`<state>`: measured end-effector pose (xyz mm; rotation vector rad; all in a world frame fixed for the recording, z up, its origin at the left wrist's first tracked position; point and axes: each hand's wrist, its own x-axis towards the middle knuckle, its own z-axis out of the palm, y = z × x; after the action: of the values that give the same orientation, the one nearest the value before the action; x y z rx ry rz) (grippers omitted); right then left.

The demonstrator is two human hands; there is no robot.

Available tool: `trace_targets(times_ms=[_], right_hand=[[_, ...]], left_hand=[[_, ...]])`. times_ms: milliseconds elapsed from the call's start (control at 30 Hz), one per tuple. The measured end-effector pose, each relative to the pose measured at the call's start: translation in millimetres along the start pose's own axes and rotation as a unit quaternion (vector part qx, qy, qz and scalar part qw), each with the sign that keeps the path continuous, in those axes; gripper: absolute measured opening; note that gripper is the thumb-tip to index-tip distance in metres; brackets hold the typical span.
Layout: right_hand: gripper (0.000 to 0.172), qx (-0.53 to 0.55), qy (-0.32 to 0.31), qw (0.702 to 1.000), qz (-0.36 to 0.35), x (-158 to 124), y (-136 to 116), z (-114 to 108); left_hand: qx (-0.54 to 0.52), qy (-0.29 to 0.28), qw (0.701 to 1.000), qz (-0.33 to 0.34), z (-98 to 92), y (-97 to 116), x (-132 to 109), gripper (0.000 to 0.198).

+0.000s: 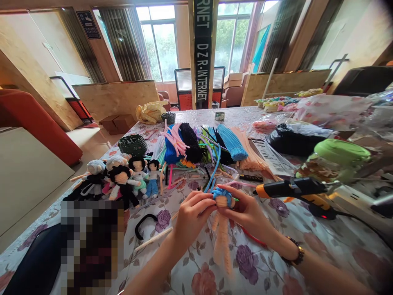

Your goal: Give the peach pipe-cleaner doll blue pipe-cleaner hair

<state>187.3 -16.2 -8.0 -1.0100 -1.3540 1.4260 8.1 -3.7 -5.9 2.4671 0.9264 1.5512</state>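
Observation:
Between my two hands is a small pipe-cleaner doll with a peach head, blue hair on top and long peach strands hanging below. My left hand pinches the left side of its head and blue hair, fingers closed. Around the right side wrap the fingers of my right hand, with a dark beaded bracelet at the wrist. A blue pipe cleaner rises behind the head; whether it joins the hair I cannot tell. A black and orange hot glue gun lies right of my right hand.
Finished dolls cluster at the left. Bundles of coloured pipe cleaners lie behind my hands, near a dark woven basket. A green-lidded jar stands at the right. A curved black pipe cleaner rests on the flowered tablecloth.

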Motion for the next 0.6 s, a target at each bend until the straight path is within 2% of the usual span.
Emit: trace_targets(times_ms=[233, 467, 600], right_hand=[[0.058, -0.012, -0.009, 1.000, 0.002, -0.4, 2.0, -0.6], [0.059, 0.016, -0.013, 0.999, 0.024, 0.7, -6.3, 2.6], [0.060, 0.011, -0.016, 1.000, 0.016, -0.2, -4.3, 2.4]], left_hand=[[0.029, -0.012, 0.999, 0.045, -1.6, -3.5, -3.1, 0.007], [0.117, -0.053, 0.988, 0.089, -3.9, -1.6, -5.0, 0.011], [0.142, -0.048, 0.984, 0.099, -3.7, -0.2, -5.3, 0.011]])
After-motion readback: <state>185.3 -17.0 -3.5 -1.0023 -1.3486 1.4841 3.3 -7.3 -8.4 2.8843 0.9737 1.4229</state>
